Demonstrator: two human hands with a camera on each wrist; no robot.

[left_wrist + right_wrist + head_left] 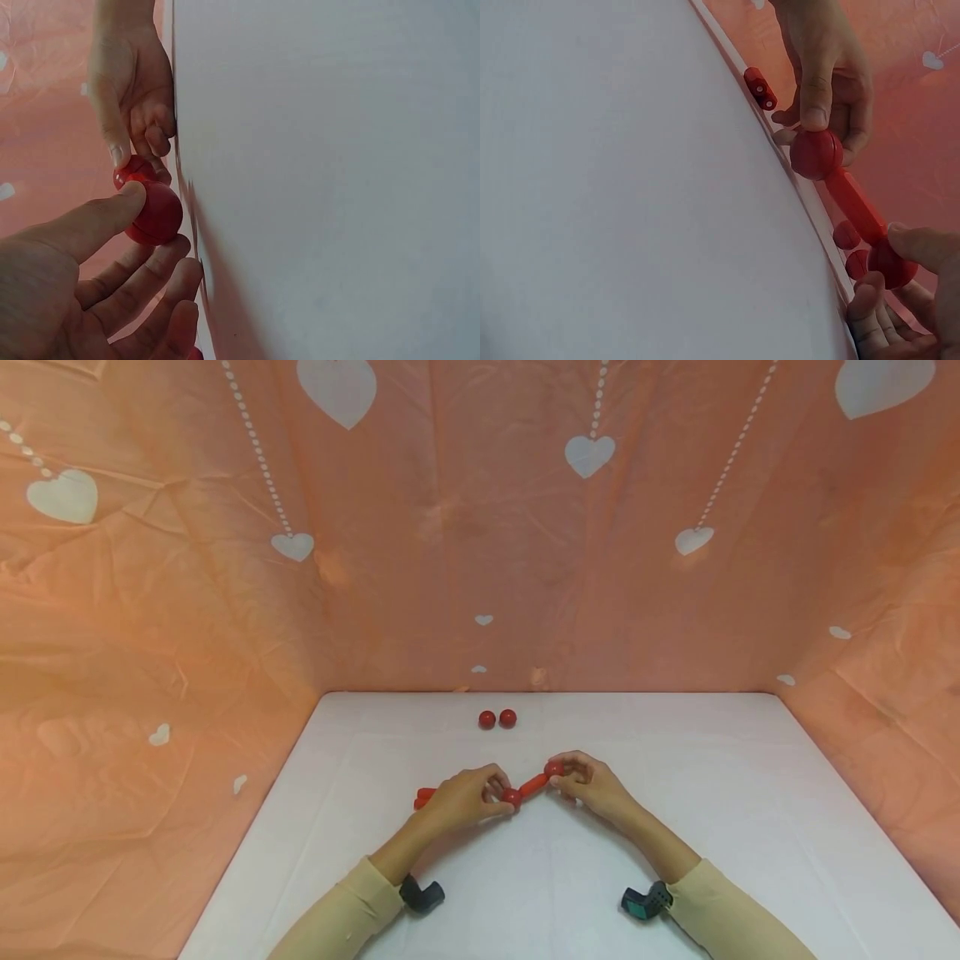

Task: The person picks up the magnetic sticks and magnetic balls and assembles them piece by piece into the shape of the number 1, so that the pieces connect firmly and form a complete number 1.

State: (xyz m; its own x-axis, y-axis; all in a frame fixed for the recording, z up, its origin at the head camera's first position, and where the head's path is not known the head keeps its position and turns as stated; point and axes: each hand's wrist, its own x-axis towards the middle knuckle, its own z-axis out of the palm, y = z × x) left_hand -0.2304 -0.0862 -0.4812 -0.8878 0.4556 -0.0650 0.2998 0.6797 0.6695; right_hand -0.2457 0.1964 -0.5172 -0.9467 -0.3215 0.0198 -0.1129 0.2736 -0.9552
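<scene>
Between my hands a red rod with a ball at each end forms a dumbbell shape, slanting up to the right above the white table. My left hand pinches the nearer left ball between thumb and fingers. The right ball is gripped by the thumb and fingertips of my right hand. In the left wrist view the left ball overlaps the rod and hides most of it. Two more red rods lie side by side just beyond my left hand, partly covered by it in the head view.
Two loose red balls rest near the table's back edge, close together. The white tabletop is bounded at the back and sides by orange cloth with white hearts. A dark wrist device sits on each forearm.
</scene>
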